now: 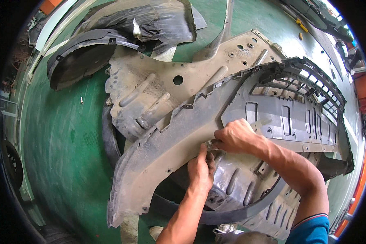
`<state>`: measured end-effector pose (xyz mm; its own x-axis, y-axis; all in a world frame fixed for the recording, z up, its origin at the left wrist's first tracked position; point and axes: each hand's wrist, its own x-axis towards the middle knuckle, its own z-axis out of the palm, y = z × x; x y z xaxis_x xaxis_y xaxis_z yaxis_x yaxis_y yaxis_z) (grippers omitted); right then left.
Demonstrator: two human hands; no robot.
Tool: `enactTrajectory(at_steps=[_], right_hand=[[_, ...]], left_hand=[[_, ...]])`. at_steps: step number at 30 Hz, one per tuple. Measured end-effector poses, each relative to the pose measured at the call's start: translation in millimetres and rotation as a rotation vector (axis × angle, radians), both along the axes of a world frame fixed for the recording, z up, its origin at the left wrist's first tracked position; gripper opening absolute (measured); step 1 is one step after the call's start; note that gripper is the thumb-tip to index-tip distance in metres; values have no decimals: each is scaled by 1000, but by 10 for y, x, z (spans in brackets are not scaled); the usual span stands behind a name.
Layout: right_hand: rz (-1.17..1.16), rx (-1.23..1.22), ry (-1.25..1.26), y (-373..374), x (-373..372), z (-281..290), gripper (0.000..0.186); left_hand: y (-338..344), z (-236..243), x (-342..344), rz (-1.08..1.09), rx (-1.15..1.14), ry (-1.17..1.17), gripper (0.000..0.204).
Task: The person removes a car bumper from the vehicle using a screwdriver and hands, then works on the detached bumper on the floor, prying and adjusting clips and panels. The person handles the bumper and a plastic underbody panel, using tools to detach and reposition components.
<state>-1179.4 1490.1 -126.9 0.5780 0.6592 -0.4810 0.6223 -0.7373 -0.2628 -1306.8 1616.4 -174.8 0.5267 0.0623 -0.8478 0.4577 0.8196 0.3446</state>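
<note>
A dusty black plastic car bumper (187,138) lies across the middle, its grille end at the right. My right hand (238,136) is closed over the bumper's lower edge, around a slim tool with a pale, see-through handle (262,122); its kind is not clear. My left hand (200,170) comes up from below, index finger and thumb pressed at that same edge, right by the right hand's fingertips. What sits between those fingers is too small to make out. Beneath the hands lies a dirty grey undertray panel (227,175).
Behind the bumper rests a large dusty splash shield (166,75) with holes and ribs. Curved black wheel arch liners (85,57) lie at the far left. A yellow-handled tool (301,25) is on the green floor (65,134) at the far right. A tyre (13,162) stands at the left edge.
</note>
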Motion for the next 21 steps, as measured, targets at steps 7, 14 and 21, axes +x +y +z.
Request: enactTrajectory(at_steps=[7, 14, 21], right_hand=[[-139, 330, -269, -244, -465, -316, 36], [-224, 129, -149, -106, -481, -113, 33], [-163, 41, -123, 23, -173, 51, 31]], left_hand=[[-44, -31, 8, -21, 53, -78, 24], [13, -85, -25, -13, -18, -64, 27], [43, -83, -28, -27, -59, -59, 28]])
